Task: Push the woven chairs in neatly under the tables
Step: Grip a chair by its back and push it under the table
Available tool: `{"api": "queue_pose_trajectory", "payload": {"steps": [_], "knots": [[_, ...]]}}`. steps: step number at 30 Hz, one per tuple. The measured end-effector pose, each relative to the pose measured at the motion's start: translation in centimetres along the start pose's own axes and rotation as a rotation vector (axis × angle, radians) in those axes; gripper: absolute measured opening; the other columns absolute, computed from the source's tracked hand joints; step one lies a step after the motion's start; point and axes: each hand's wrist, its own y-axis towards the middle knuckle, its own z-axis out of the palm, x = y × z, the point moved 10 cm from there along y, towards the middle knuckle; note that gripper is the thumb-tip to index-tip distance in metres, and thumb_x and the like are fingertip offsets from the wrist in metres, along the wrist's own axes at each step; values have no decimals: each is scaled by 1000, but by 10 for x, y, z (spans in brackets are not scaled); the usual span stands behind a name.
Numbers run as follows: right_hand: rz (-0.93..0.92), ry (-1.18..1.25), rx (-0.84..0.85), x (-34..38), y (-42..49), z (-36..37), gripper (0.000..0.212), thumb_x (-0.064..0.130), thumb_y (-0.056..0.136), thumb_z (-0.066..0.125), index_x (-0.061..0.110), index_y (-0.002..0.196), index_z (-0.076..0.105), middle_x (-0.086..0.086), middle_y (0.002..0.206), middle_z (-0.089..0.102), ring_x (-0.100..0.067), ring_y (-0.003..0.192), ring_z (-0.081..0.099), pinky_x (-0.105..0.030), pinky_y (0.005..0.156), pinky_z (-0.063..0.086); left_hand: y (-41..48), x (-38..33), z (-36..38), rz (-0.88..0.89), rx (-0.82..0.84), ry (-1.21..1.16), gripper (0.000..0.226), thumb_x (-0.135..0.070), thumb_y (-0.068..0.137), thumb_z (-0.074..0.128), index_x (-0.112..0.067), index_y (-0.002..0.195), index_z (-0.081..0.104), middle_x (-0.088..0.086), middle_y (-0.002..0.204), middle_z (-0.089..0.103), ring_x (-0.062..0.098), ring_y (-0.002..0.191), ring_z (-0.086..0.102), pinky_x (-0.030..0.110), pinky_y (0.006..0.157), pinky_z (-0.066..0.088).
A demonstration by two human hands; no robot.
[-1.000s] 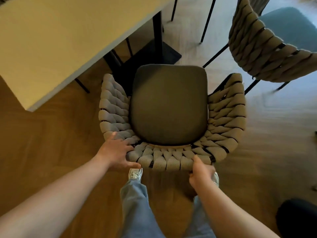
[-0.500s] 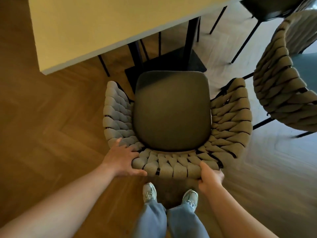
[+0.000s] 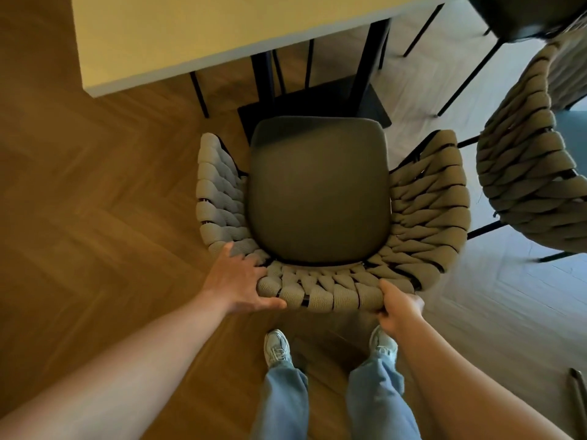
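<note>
A woven chair [image 3: 428, 211] with a beige rope back and a dark seat cushion stands right in front of me, facing the pale-topped table [image 3: 197, 30]. The seat's front edge is close to the table's black pedestal base [image 3: 317, 100], short of the tabletop edge. My left hand [image 3: 236, 281] grips the back rim at its left corner, fingers over the top and thumb underneath. At the right part of that rim my right hand [image 3: 398, 308] grips it, thumb on top.
A second woven chair [image 3: 527, 173] stands close on the right, turned away. A dark chair [image 3: 514, 14] sits at the top right by the table. Thin black chair legs [image 3: 200, 95] show under the table. My feet [image 3: 278, 347] are on the herringbone wood floor behind the chair.
The chair has moved forward toward the table and turned to face it more squarely. I have stepped after it. Both hands keep their hold on the back rim.
</note>
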Motion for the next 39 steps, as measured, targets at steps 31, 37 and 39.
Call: {"api": "queue_pose_trajectory", "payload": {"steps": [31,37,39], "knots": [[-46,-317,287,71,46,-13,47,24,84,79,11,121,53,-17,111,67,-37,101,67,-58,85,58,-62,-92,105,-1230,-646,-2249,90,-12,83,79,-43,146,23,12,130,53,42,109,62,62,74,59],[-49,-354,319,60,41,-2,26,11,87,70,7,109,58,-20,108,70,-34,99,70,-59,88,57,-53,-78,124,-1225,-566,-2354,69,-6,87,71,-37,141,41,17,129,60,41,97,67,51,57,59],[-41,-358,325,53,38,1,23,9,87,70,7,107,58,-19,106,70,-35,97,71,-59,86,58,-59,-70,120,-1220,-604,-2330,71,-3,88,69,-36,144,38,16,130,59,39,95,66,50,54,59]]}}
